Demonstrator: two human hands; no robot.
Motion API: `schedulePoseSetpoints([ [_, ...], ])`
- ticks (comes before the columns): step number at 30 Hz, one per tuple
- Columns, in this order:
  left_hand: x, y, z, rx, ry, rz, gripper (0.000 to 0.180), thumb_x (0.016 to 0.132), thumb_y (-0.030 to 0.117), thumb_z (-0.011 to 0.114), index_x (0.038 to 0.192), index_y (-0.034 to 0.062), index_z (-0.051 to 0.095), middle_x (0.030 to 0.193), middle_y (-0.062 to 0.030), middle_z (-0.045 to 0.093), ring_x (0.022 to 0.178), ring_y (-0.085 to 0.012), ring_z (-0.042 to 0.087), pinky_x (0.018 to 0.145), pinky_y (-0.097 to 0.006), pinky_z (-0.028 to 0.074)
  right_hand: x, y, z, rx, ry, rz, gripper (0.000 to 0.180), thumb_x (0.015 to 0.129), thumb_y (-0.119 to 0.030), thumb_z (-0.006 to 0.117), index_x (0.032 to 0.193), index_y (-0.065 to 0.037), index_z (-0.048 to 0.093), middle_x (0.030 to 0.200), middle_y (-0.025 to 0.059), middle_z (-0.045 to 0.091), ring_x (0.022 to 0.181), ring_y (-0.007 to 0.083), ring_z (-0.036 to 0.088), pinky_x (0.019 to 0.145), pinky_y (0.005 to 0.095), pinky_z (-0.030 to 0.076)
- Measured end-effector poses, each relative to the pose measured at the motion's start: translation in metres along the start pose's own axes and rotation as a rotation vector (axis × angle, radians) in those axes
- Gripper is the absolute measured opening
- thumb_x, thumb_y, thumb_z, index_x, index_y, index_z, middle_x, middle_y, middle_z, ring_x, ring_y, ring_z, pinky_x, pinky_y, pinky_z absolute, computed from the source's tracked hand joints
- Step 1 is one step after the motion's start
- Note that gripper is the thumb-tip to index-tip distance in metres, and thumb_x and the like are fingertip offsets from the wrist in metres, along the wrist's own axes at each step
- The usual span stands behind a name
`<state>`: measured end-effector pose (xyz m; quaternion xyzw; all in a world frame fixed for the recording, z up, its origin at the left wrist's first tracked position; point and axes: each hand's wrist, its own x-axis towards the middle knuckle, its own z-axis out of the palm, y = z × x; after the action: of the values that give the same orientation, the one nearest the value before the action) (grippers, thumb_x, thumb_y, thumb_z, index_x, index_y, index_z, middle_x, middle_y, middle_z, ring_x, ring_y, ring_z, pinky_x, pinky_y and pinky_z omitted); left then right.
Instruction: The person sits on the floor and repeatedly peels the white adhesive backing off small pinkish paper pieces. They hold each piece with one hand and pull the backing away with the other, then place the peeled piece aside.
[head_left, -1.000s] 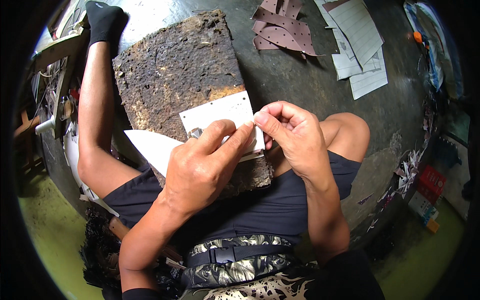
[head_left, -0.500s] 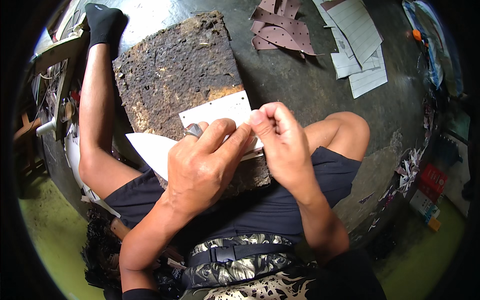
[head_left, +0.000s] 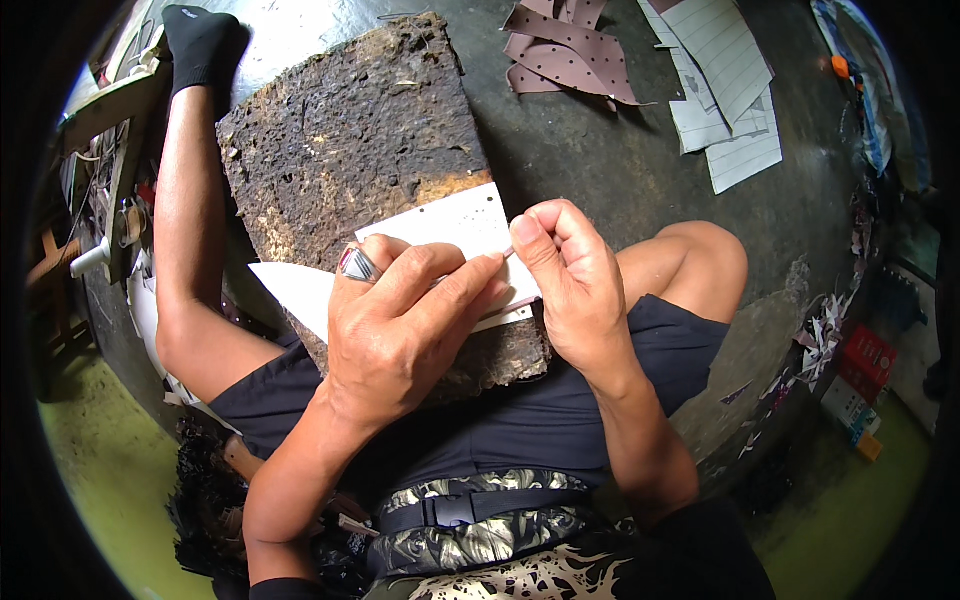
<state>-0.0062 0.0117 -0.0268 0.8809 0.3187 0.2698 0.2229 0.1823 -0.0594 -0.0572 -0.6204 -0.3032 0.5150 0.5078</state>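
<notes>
Both hands work a white sheet (head_left: 455,225) lying on the near end of a dark rough board (head_left: 350,140) across the lap. The left hand (head_left: 400,330) presses down on the sheet, fingers flat. The right hand (head_left: 575,285) pinches its right edge between thumb and fingers. Brown dotted pieces (head_left: 570,50) lie beyond the board, lined papers (head_left: 725,70) to their right.

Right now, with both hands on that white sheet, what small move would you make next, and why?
Probably press the left hand flat to pin the white sheet on the rough dark board, since the right hand pinches only its edge and the sheet overhangs the board at its left corner.
</notes>
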Motion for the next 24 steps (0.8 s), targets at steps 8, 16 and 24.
schedulePoseSetpoints([
  [8,-0.003,0.002,-0.001,0.006,-0.029,-0.054,0.034,0.084,0.018,0.099,0.116,0.015,0.087,0.102,0.0025,0.073,0.087,-0.0213,0.064,0.081,-0.041,0.046,0.007,0.01,-0.004,0.001,0.034,0.045,0.03,0.123,-0.029,0.067,0.11,-0.002,0.067,0.087,-0.003,0.062,0.083,0.0046,0.054,0.072,0.0266,0.05],
  [16,-0.002,-0.001,0.001,-0.022,-0.015,-0.038,0.035,0.082,0.017,0.099,0.115,0.0159,0.088,0.102,0.0033,0.074,0.09,-0.0209,0.066,0.082,-0.042,0.046,0.014,0.019,-0.009,-0.026,0.034,0.034,0.032,0.123,-0.031,0.067,0.108,-0.002,0.067,0.086,-0.0024,0.062,0.081,0.0053,0.055,0.072,0.0273,0.05],
  [24,0.0,-0.003,-0.002,-0.018,-0.024,-0.02,0.035,0.081,0.018,0.1,0.114,0.0169,0.089,0.102,0.0038,0.074,0.09,-0.0208,0.066,0.082,-0.041,0.045,0.023,0.027,-0.015,-0.064,0.023,0.021,0.033,0.123,-0.031,0.067,0.109,-0.001,0.067,0.087,-0.0012,0.065,0.081,0.006,0.057,0.073,0.0288,0.051],
])
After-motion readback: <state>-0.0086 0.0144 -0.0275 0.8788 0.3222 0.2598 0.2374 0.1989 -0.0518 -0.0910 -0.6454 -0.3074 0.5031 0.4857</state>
